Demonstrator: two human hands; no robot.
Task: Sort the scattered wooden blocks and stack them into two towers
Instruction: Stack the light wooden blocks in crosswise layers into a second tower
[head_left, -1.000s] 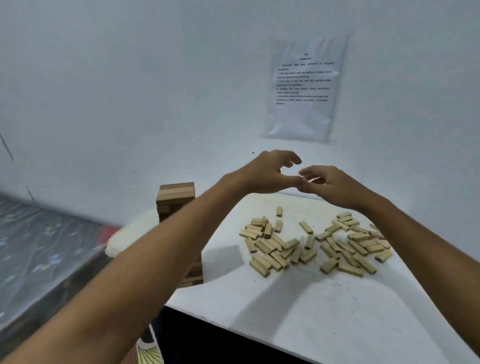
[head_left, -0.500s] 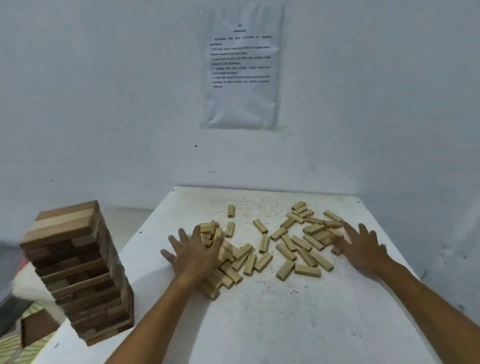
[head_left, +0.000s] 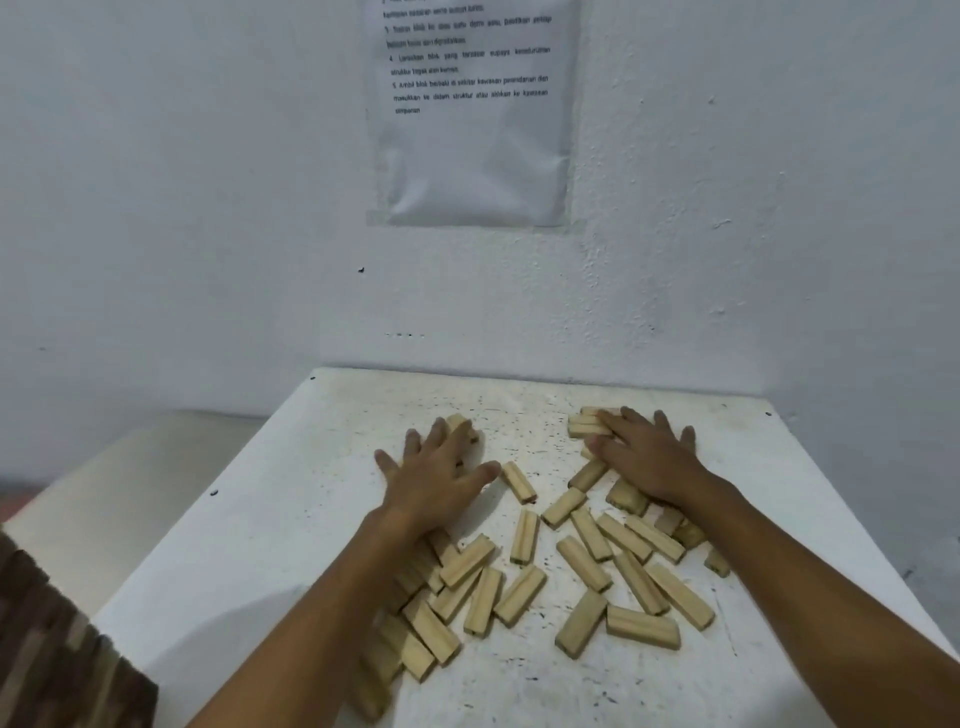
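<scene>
Both hands have slid farther up the white speckled table (head_left: 291, 519): left hand (head_left: 431, 483) and right hand (head_left: 644, 457) lie flat, fingers spread, on the scattered pale wooden blocks (head_left: 582, 561). Those blocks lie loose mid-table; a dark-and-light stacked block tower (head_left: 57, 654) stands at lower left.

Two hands (head_left: 436, 478), one tower (head_left: 62, 654), roughly thirty loose blocks (head_left: 524, 535)
</scene>
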